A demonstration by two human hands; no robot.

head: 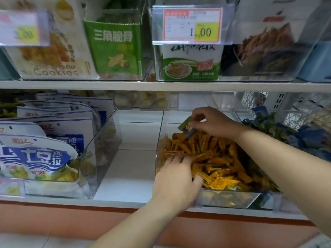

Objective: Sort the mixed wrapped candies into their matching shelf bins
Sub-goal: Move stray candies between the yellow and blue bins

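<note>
A clear plastic bin (231, 198) on the lower shelf holds a heap of orange wrapped candies (218, 158). My left hand (176, 178) rests flat on the front left of that heap, fingers spread among the wrappers. My right hand (213, 122) hovers over the back of the bin and pinches a green wrapped candy (184, 123) together with a blue one (191, 132). To the right, a neighbouring bin (240, 114) is filled with blue and green wrapped candies (293, 133).
Left of the orange bin is a bare white shelf gap (129, 158), then a clear bin of white and blue snack bags (35, 154). The upper shelf (161, 85) carries boxed snacks behind a 1.00 price tag (192, 25). White wire baskets (268, 99) stand at the back right.
</note>
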